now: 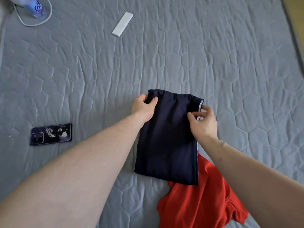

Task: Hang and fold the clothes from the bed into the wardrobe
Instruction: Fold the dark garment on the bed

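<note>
The left hand (143,107) and right hand (203,121) are each pinching a far corner of the navy garment (169,137), keeping it flat on the bed (181,55) for folding.

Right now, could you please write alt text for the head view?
Both hands grip the far corners of a folded navy garment on a grey quilted bed: left hand, right hand. A red garment lies beneath; a phone lies left.

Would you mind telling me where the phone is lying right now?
In the head view, the phone lies face down on the grey bed cover, left of the left forearm and the navy garment.
</note>
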`<state>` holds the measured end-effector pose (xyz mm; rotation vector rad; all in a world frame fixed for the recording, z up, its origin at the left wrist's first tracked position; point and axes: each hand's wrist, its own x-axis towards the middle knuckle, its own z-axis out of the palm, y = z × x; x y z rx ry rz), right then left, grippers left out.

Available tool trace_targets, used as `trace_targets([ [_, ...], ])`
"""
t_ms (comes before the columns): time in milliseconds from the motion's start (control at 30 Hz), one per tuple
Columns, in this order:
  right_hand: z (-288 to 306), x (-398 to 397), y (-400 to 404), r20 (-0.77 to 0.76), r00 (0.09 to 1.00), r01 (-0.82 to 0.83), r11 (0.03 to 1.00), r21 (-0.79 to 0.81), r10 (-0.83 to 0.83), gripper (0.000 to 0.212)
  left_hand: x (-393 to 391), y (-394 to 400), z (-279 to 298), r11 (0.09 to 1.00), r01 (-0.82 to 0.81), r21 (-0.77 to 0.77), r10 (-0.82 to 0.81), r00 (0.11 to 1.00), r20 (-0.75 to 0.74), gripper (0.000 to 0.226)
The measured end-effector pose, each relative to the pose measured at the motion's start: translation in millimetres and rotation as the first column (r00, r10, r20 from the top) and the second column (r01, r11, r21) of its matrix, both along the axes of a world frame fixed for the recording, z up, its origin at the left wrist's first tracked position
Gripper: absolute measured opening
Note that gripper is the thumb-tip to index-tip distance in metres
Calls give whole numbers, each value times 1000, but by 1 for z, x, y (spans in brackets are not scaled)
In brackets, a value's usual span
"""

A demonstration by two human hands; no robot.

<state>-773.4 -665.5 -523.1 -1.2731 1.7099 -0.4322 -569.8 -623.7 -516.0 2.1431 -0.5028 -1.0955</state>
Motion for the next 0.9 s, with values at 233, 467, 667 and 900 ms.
trace_targets([
  [233,-32,-27,38,43,997,51,976,210,-61,111,-3,22,-20,979,10,204,46,963,-266,96],
  [467,-13,-19,26,249,968,-111,954,278,40,42,-32,64,0,909,-397,124,411,816,-407,38],
  [667,21,29,26,138,923,-375,921,103,361,53,-55,145,17,681,-698,222,711,556,-431,33],
  [900,19,-6,86,-156,980,-101,987,121,120,95,11,168,21,825,-369,429,317,929,189,115],
])
